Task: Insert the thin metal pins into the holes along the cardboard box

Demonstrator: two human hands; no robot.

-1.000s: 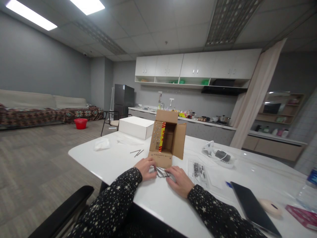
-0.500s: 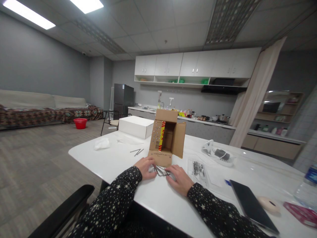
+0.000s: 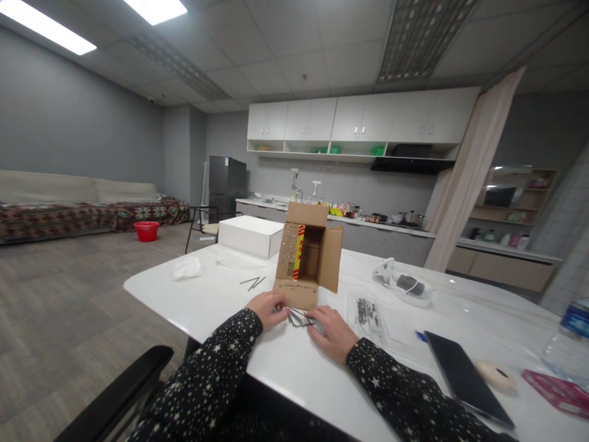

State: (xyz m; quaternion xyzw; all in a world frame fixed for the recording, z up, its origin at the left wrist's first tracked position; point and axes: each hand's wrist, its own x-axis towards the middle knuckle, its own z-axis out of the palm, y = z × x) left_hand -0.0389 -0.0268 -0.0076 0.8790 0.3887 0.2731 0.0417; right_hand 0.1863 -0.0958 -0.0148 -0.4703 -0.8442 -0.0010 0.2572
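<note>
Both hands rest on the white table [image 3: 211, 301] just in front of an open cardboard box [image 3: 307, 256] lying on its side. My left hand [image 3: 268, 309] has its fingers curled down onto a small pile of thin metal nails [image 3: 299, 318]. My right hand [image 3: 332, 332] lies over the right end of the same pile, fingers bent and pressing on the nails. The box's left flap is studded with several small pins beside a red and yellow strip. Which nails each hand actually grips is hidden by the fingers.
Two loose nails [image 3: 253, 282] and a crumpled plastic bag [image 3: 186, 268] lie left of the box, a white box [image 3: 250, 235] behind. To the right are a clear bag of nails [image 3: 367, 313], a black tablet [image 3: 465, 377], a water bottle [image 3: 565, 341]. A black chair arm [image 3: 115, 393] sits at lower left.
The view has drifted slightly; both hands stay on the nail pile, with only small finger shifts.
</note>
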